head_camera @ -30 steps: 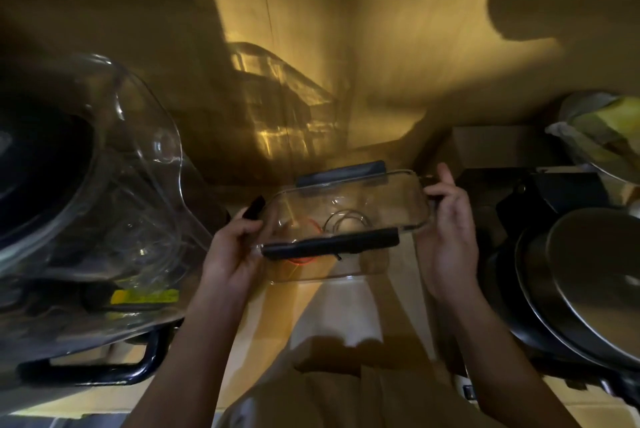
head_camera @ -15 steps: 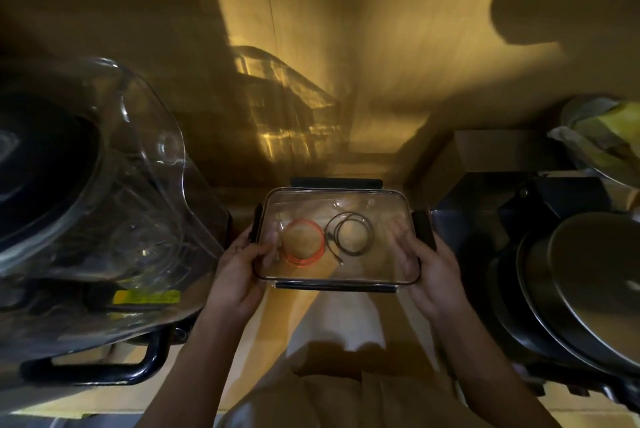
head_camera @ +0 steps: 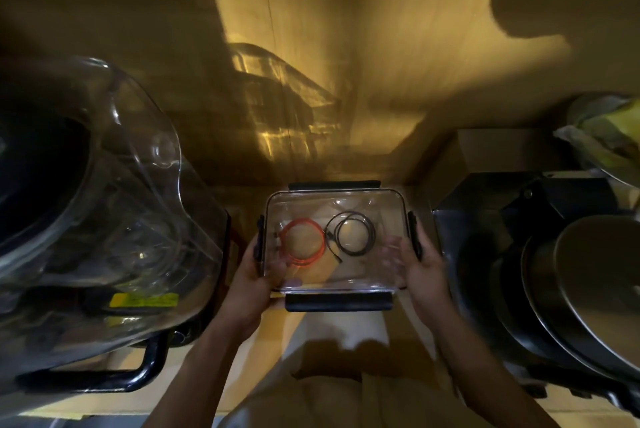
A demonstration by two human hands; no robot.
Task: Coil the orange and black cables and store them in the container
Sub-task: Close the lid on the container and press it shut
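Clear plastic box (head_camera: 388, 200) gripped at both ends – left hand (head_camera: 251, 277), right hand (head_camera: 424, 266). Orange coil (head_camera: 302, 242) and black coil (head_camera: 354, 234) lie inside. Risk: tilting slides and unwinds coils – clutter crowds both sides.

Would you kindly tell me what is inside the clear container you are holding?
Inside the clear container lie two coils side by side: the orange cable on the left, the black cable on the right. The left hand and right hand cover its lower corners.
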